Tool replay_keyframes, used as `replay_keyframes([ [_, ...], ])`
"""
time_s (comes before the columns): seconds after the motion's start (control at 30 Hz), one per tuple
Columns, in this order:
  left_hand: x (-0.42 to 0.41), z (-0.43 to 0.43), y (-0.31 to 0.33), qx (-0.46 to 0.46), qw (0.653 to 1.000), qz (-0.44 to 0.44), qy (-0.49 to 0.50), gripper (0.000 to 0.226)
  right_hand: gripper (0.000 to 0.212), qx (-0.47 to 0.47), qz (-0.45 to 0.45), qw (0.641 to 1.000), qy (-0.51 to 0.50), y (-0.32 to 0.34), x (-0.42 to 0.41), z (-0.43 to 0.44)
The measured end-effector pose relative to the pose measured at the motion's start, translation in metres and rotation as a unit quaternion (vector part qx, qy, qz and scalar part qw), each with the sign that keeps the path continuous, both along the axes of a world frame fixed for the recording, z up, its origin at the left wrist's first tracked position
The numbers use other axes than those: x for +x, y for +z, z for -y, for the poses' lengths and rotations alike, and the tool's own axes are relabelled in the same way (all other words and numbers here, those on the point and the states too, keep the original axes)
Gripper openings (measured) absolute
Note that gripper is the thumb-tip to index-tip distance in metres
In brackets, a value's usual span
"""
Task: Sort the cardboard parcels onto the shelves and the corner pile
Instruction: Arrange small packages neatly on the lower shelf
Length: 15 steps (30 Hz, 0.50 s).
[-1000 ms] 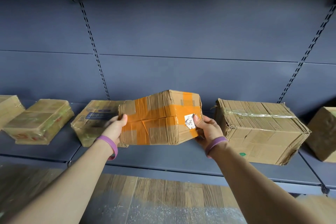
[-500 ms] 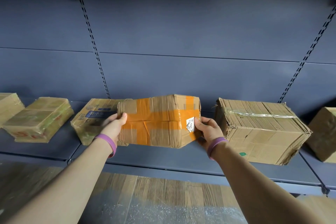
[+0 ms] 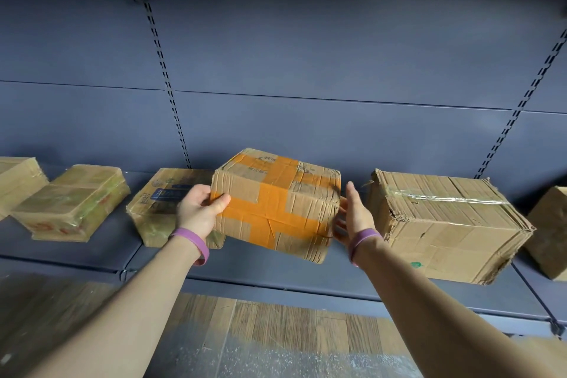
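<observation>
A crumpled cardboard parcel with orange tape (image 3: 276,205) is tilted over the grey shelf (image 3: 276,273), between a flat parcel and a big box. My left hand (image 3: 196,212) grips its left edge, thumb on the front face and fingers behind. My right hand (image 3: 352,215) is at the parcel's right side with its fingers straight, and the lower fingers touch the bottom right corner. I cannot tell whether the parcel's underside rests on the shelf.
On the same shelf lie a flat taped parcel (image 3: 159,202) behind my left hand, a yellowish parcel (image 3: 73,202), another at the far left (image 3: 18,181), a large worn box (image 3: 445,224) and one at the far right (image 3: 549,233). Wooden floor (image 3: 276,325) lies below.
The orange-taped parcel has turned and tilted, so its white label no longer faces me. My right hand has released its pinch at the label and now lies straight along the parcel's right side.
</observation>
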State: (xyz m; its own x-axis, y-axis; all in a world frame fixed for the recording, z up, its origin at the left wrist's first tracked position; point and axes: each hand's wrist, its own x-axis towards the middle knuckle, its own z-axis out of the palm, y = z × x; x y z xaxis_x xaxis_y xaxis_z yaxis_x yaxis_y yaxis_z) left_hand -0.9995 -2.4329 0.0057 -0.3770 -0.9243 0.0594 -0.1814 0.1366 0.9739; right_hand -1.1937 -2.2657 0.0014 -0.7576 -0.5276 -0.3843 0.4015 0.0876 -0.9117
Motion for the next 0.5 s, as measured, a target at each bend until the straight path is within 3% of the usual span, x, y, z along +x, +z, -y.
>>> replay_keyframes([
  [0.1,0.004,0.005,-0.004,0.024,0.999,0.000,-0.025,0.021,0.064,0.013,0.002,1.000,0.005,0.003,-0.001,-0.003],
  [0.2,0.008,0.011,-0.011,0.063,0.996,0.001,-0.066,0.030,0.050,0.013,-0.022,1.000,0.005,0.004,-0.002,-0.007],
  [0.3,0.006,0.005,-0.008,0.109,0.986,0.017,-0.123,0.058,0.038,0.005,-0.038,0.999,0.002,-0.002,-0.006,-0.008],
  [0.4,0.002,-0.003,-0.007,0.219,0.967,-0.032,-0.129,0.106,0.030,0.006,-0.040,0.999,0.005,-0.007,-0.010,-0.008],
  [0.5,-0.002,0.003,-0.013,0.236,0.965,-0.060,-0.094,0.119,0.035,0.011,-0.048,0.999,0.019,-0.009,-0.011,-0.006],
])
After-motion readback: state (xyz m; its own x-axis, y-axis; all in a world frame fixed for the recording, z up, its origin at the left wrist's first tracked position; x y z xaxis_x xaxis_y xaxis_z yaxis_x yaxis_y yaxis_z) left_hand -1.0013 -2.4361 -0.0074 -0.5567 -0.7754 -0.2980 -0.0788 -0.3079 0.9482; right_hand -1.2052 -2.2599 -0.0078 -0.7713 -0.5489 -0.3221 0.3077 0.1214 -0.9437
